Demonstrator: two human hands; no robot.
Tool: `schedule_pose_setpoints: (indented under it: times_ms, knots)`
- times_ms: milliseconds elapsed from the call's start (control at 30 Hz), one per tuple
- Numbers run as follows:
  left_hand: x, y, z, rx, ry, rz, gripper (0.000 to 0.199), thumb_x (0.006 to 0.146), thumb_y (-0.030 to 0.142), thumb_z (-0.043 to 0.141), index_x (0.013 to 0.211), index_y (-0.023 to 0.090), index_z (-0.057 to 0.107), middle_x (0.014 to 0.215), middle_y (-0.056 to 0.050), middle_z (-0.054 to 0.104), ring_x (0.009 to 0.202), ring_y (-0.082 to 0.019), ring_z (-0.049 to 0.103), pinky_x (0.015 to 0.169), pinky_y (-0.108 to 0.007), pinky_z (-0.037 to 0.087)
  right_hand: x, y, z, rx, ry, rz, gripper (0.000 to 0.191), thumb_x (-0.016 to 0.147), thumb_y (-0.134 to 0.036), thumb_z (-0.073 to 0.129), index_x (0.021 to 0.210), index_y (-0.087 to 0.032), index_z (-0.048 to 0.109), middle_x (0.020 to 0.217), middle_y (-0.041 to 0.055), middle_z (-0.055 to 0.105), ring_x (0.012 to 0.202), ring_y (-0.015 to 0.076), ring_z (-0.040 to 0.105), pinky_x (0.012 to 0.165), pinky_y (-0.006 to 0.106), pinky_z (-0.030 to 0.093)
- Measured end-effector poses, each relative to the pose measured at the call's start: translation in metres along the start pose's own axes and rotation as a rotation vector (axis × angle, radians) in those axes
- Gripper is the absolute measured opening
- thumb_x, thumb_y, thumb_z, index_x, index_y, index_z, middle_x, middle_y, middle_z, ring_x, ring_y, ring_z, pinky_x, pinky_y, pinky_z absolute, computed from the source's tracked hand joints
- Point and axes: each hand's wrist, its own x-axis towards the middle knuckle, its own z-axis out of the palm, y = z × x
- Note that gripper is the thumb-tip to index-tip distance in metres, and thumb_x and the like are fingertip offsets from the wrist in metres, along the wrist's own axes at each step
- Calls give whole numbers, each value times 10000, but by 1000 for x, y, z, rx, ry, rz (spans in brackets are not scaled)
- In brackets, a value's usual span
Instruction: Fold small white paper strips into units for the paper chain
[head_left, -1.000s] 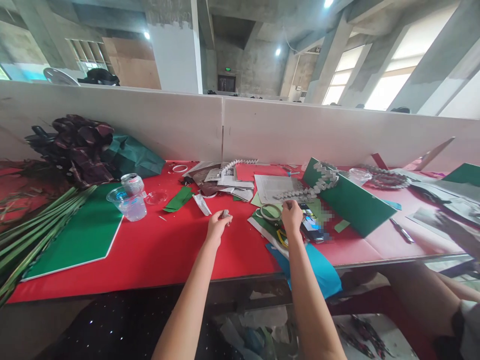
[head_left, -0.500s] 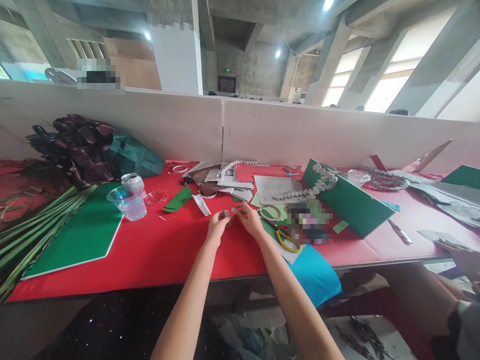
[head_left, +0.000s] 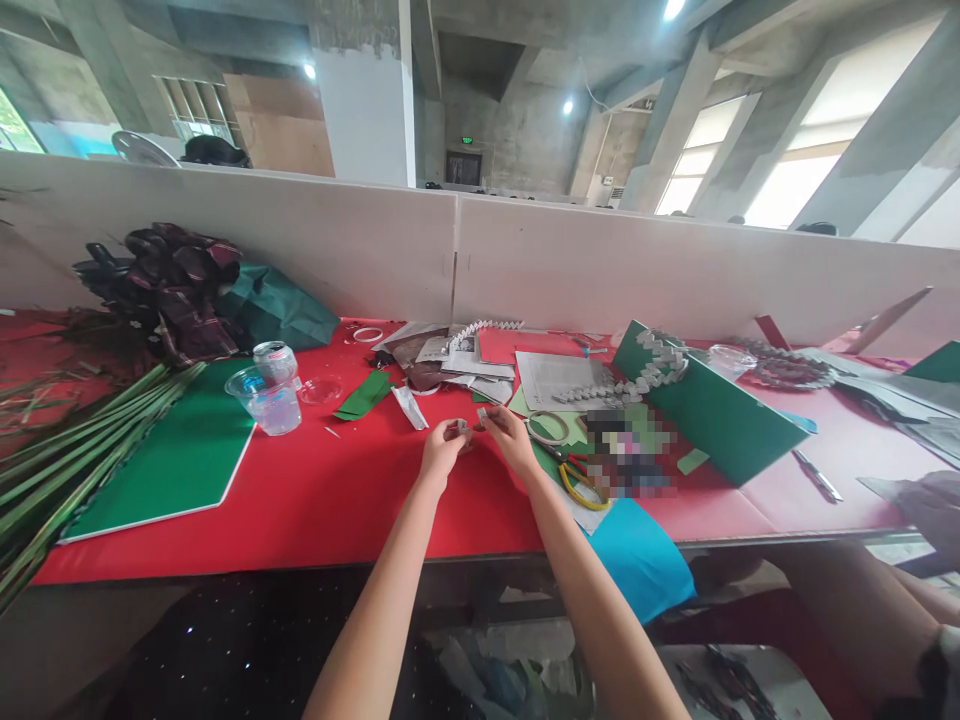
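Over the red tabletop, my left hand (head_left: 444,452) pinches a small greyish folded paper piece (head_left: 462,428) between thumb and fingers. Close beside it, my right hand (head_left: 507,436) has its fingertips closed on another small pale paper piece (head_left: 482,413). A narrow gap separates the two hands. Both pieces are tiny, and the fingers partly cover them. To the right of my right hand lie a roll of tape (head_left: 551,440) and scissors with yellow and red handles (head_left: 583,492). A zigzag chain of folded paper (head_left: 651,376) rests against a green board (head_left: 709,410).
Left stand a transparent plastic cup (head_left: 277,412) and a can (head_left: 276,360), near long green leaves (head_left: 97,440) on another green board (head_left: 202,470). Printed papers (head_left: 551,380) lie behind my hands. Blue sheet (head_left: 645,560) hangs over the table edge; a pen (head_left: 819,476) lies right.
The view has shifted slightly, so the table appears a little further right. My hands remain close together, and the paper piece in my right fingertips shows more plainly.
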Motion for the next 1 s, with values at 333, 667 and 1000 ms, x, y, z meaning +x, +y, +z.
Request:
schedule_pose_setpoints:
  times_ms: [333, 667, 1000]
  knots:
    - [2, 3, 1, 12, -86, 194, 396, 627, 238, 757, 985, 150, 611, 1011, -104, 670, 928, -200, 633, 805, -364, 543, -3, -13, -2, -18, -25, -21, 234, 783, -390, 583, 831, -176, 661, 816, 51, 675, 774, 196, 599, 741, 308, 466]
    - [-3, 9, 2, 99, -120, 306, 418, 636, 237, 759, 1028, 157, 639, 1043, -99, 681, 988, -205, 627, 892, -351, 497, -6, -21, -2, 215, -65, 117, 247, 754, -408, 628, 841, -181, 668, 831, 29, 665, 783, 164, 578, 751, 286, 453]
    - [-1, 8, 3, 91, -96, 292, 416, 614, 224, 771, 1006, 153, 651, 993, -91, 697, 937, -194, 640, 867, -341, 504, -5, -15, -1, 109, -26, 52, 260, 752, -417, 623, 867, -185, 635, 783, 29, 639, 729, 169, 569, 701, 281, 463]
